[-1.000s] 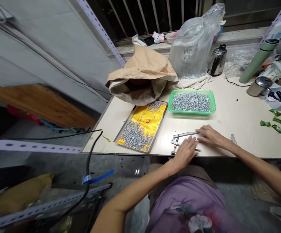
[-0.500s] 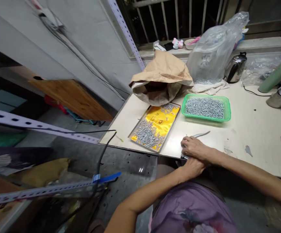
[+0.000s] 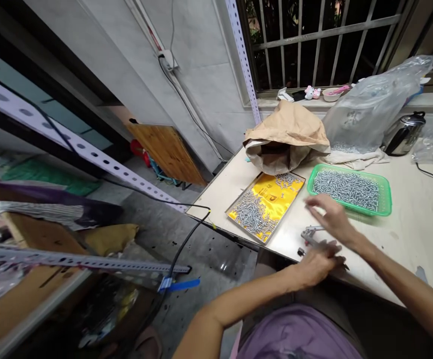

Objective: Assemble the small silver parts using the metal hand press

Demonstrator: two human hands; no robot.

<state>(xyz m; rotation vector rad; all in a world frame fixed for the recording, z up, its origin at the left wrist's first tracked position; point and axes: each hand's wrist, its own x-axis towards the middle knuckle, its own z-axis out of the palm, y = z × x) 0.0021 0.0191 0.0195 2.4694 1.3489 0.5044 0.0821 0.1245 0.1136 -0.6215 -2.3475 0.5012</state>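
My left hand [image 3: 319, 264] rests at the table's front edge, closed around a pair of grey metal pliers [image 3: 312, 238] whose head points up and left. Above it, my right hand [image 3: 330, 217] is raised off the tabletop, slightly blurred, its fingers stretched toward the left with nothing visible in them. Just beyond that hand is a green plastic basket [image 3: 386, 199] full of small silver metal pins or screws. To the left lies a shallow tray [image 3: 248, 238] with a yellow printed sheet [image 3: 272, 197] and more such metal pieces. Beside the pliers sits a small dark metal piece [image 3: 301, 252].
A brown paper bag [image 3: 291, 124] lies open behind the tray. Behind the basket stand a clear plastic bag [image 3: 369, 109] and a metal kettle [image 3: 405, 133], with a white cloth [image 3: 358, 158] between. A perforated metal shelf frame [image 3: 119, 174] and black cable [image 3: 182, 249] are left of the table.
My right hand has lifted away from my left hand and opened toward the basket. The pliers now show in my left hand. The view has turned left, shifting everything rightward.
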